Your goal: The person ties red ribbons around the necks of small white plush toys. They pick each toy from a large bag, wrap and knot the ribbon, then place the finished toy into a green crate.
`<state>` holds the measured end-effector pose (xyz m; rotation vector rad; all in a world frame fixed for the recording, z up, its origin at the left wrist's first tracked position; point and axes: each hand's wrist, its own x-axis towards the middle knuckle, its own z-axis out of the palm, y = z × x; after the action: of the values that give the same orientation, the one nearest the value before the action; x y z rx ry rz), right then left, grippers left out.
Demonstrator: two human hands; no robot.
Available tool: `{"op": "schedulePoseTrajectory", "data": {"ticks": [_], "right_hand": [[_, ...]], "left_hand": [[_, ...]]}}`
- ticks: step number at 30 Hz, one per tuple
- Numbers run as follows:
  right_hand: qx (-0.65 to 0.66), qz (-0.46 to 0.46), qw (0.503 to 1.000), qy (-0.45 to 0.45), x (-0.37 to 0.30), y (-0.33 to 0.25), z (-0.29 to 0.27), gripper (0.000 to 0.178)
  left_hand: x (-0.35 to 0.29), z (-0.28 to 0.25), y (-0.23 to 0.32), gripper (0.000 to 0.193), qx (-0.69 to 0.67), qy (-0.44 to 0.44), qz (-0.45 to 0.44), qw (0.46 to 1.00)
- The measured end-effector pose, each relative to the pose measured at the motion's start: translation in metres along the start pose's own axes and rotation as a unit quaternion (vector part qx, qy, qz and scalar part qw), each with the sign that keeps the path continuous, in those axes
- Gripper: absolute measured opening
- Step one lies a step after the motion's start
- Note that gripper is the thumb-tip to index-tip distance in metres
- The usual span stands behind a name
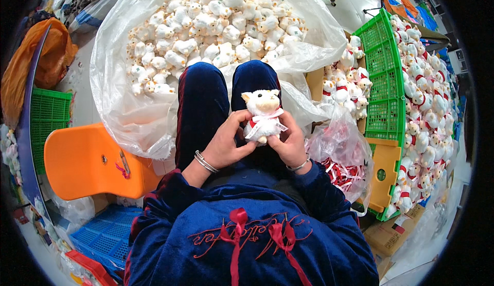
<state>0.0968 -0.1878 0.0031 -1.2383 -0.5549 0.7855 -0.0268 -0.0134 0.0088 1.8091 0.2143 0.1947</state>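
Note:
Between my two hands, just above my lap, I hold a small white plush toy (265,108) upright, with a pale ribbon tied round its neck and a bit of red at its side. My left hand (230,141) grips it from the left, the thumb near its lower edge. My right hand (291,143) closes on it from the other side, thumb near its base. The fingers behind the toy are hidden. Beyond my knees lies a large clear plastic bag (110,54) spread open, heaped with white plush toys (206,23) without visible ribbons.
At my right, a clear bag holds red and white ribbons (342,175). A cardboard box (315,83) with ribboned toys stands beyond it, beside a green crate (378,65) and a large pile of ribboned toys (424,116). An orange stool (87,160) with scissors is at left, near a blue crate (105,234).

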Motion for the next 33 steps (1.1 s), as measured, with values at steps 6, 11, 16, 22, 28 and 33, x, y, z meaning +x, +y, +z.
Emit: {"op": "schedulePoseTrajectory", "data": {"ticks": [6,11,16,22,28,33], "right_hand": [[0.012,0.028,0.999,-0.013,-0.002,-0.002,-0.005,0.054],[-0.038,-0.027,0.998,-0.031,0.003,-0.006,-0.001,0.053],[-0.024,0.007,0.999,-0.027,0.003,-0.014,0.003,0.056],[-0.133,-0.082,0.988,-0.015,0.007,-0.009,-0.001,0.053],[-0.105,-0.102,0.989,0.015,0.013,-0.009,0.005,0.054],[-0.209,-0.146,0.967,-0.002,0.012,-0.013,0.003,0.046]], "left_hand": [[0.004,0.009,-0.002,0.053,-0.005,0.063,0.007,0.998],[0.0,0.02,-0.011,0.049,-0.108,0.092,-0.019,0.99],[0.0,0.018,0.0,0.048,-0.133,0.119,0.016,0.984],[-0.002,0.014,-0.017,0.047,-0.183,0.026,-0.051,0.981],[-0.001,0.024,-0.008,0.051,-0.291,0.081,-0.035,0.953],[0.003,0.02,-0.002,0.059,-0.404,0.047,-0.093,0.909]]}}
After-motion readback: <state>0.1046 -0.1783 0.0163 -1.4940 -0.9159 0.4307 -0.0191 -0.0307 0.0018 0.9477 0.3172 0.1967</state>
